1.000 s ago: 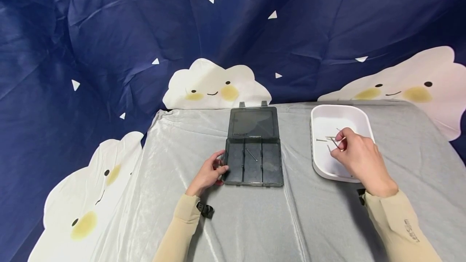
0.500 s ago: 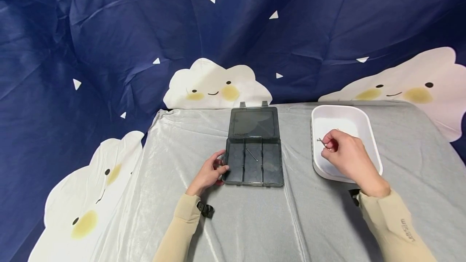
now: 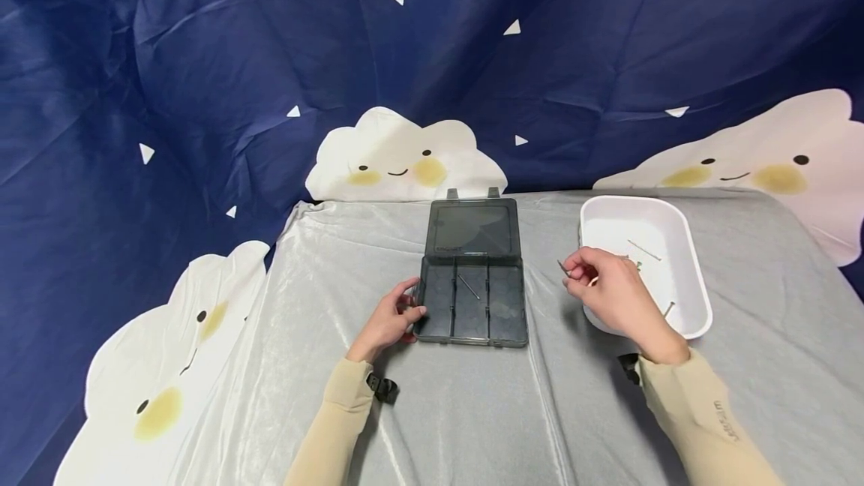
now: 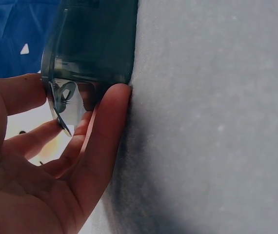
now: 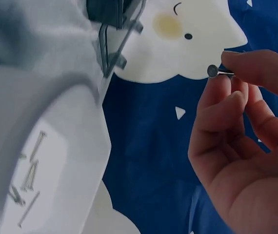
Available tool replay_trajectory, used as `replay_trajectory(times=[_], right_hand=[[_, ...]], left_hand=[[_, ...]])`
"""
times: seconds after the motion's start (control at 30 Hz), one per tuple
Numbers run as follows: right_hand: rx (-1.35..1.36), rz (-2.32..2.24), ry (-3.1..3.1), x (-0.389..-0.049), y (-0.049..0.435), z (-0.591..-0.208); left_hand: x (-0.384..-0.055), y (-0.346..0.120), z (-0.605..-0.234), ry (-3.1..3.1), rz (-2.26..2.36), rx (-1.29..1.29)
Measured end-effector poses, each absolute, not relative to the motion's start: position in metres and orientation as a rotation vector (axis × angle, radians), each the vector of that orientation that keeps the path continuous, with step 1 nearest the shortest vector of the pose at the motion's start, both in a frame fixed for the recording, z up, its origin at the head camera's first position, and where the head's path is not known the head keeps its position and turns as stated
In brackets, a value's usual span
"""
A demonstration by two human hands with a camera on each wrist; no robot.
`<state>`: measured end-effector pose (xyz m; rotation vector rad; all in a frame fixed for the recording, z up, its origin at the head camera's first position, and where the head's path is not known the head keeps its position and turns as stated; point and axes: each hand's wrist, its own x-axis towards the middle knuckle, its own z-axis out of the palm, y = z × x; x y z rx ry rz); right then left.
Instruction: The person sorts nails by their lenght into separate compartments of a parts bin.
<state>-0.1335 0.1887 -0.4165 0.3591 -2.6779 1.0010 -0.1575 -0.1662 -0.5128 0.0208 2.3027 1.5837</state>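
Note:
A dark translucent compartment box [image 3: 506, 317] lies on the cloth, its lid [image 3: 472, 227] tipped back. My left hand [image 3: 388, 321] grips the box's left side, with thumb and fingers at the wall; the left wrist view has the fingertips around a corner of the box [image 4: 100, 44]. One nail [image 3: 469, 287] lies slantwise in the middle compartment. Between thumb and fingertips, my right hand [image 3: 617, 295] pinches a nail [image 5: 212, 71], its flat round head sticking out. This hand is over the left rim of the white tray [image 3: 698, 298], fingertips on the side towards the box.
Several screws [image 5: 38, 145] lie loose on the tray's floor, part of which the right hand hides in the head view. Grey cloth [image 3: 472, 411] covers the table. Behind it hangs a dark blue curtain [image 3: 432, 43] with cloud faces.
My right hand has come up from the tray's floor and moved left past its rim, with the nail pinched. The left hand and the box have stayed in place.

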Motion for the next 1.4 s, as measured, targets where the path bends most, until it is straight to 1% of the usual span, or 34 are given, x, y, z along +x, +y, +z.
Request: replay_trajectory(times=[0.2, 0.43, 1.07, 1.4], right_hand=[[0.361, 1.158, -2.641, -0.136, 0.171, -0.427], [0.282, 1.356, -2.659, -0.135, 0.151, -0.442], [0.334, 1.552, -2.628, -0.138, 0.108, -0.459], [0.352, 1.56, -2.637, -0.137, 0.091, -0.469]], left_hand=[[-0.157, -0.168, -0.512, 2.287, 1.601, 0.017], [-0.159, -0.168, -0.515, 2.281, 1.621, 0.045], [-0.157, -0.167, -0.515, 2.265, 1.635, 0.024], [-0.158, -0.167, -0.515, 2.266, 1.64, 0.03]])
